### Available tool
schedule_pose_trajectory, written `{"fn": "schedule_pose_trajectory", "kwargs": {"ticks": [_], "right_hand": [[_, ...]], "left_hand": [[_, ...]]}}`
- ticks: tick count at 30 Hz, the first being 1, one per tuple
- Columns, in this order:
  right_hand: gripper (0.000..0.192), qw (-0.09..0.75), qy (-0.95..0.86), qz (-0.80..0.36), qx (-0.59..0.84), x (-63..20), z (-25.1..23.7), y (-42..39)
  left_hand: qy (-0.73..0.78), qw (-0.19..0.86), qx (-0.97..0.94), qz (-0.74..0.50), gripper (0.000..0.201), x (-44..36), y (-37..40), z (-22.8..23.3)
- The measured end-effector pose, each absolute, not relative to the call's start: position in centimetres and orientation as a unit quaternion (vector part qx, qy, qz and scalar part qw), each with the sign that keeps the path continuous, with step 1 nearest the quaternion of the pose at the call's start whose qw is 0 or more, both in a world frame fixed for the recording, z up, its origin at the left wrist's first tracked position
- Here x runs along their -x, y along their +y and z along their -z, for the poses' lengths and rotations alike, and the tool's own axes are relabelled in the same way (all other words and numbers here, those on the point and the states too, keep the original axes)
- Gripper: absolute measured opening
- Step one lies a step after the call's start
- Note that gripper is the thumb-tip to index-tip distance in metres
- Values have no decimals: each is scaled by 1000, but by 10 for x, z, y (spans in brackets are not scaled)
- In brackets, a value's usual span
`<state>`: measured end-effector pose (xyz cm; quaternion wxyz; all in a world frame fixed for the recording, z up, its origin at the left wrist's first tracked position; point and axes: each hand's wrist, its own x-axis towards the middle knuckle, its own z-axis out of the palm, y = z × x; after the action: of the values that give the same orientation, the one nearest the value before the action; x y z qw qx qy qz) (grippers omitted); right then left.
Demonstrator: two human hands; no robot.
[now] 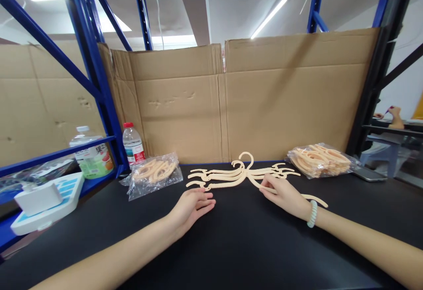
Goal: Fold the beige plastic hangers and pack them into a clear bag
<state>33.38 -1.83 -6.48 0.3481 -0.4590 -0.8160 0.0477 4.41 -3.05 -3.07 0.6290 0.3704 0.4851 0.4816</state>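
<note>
Several cream plastic clothes hangers [228, 176] lie together on the black tabletop, their hooks toward the cardboard at the back. My right hand [280, 194], with a pale coiled band at its wrist, pinches the right arm of the nearest hanger. That hanger's tip shows beyond the hand, to its right. Close to the left end of the hangers, my left hand [192, 207] hovers or rests with its fingers stretched out and apart, holding nothing. Whether its fingertips touch the hanger end cannot be made out.
Bagged hangers lie at left [153, 173] and right [319, 160]. A phone [369, 174] is by the right bag. A water bottle [133, 144], a juice bottle [94, 155] and a power strip [49, 202] stand left. Cardboard [178, 113] walls the back. Another person's arm [395, 118] shows far right.
</note>
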Motion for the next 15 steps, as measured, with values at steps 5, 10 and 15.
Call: {"fn": "schedule_pose_trajectory", "kwargs": {"ticks": [5, 10, 15], "right_hand": [[12, 406, -799, -49, 441, -331, 61, -23], [10, 393, -814, -32, 427, -325, 57, -28], [9, 390, -821, -28, 417, -321, 55, -34]], "left_hand": [[465, 676, -301, -486, 19, -42, -28, 27], [439, 647, -337, -525, 25, -46, -30, 33], [462, 558, -478, -496, 65, -47, -36, 38]]}}
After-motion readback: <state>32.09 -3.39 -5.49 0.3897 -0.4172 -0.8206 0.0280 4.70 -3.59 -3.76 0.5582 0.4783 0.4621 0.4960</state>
